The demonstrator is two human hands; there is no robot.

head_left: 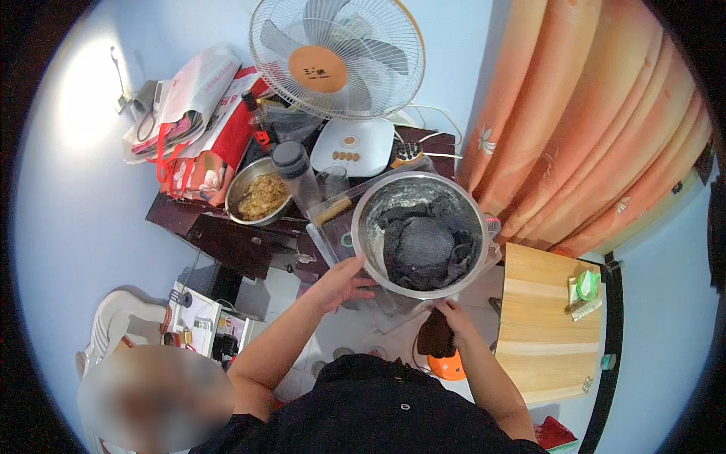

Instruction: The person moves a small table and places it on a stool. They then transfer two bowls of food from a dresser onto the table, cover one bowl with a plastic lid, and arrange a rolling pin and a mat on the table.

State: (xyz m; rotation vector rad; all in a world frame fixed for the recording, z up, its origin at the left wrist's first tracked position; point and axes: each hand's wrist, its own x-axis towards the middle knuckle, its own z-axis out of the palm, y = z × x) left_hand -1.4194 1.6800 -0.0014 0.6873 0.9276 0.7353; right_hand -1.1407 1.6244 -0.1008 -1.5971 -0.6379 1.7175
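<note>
- The large metal bowl (361, 227), with a dark, crumpled cloth-like mass (423, 246) inside, is in front of the person, at the near edge of the dark table (170, 216).
- The left hand (349, 284) is at the bowl's lower left side, its fingers loosely spread.
- The right hand (457, 321) is just below the bowl's near rim, fingers bent; a dark brown cloth (435, 339) shows right beside it, though whether the fingers pinch it I cannot tell.
- Left of the bowl are a clear jar with a grey lid (291, 157) and a smaller metal bowl of food (261, 197).
- Behind stands a fan (318, 68).
- To the right are an orange curtain (582, 113) and a light wooden table (548, 329).
</note>
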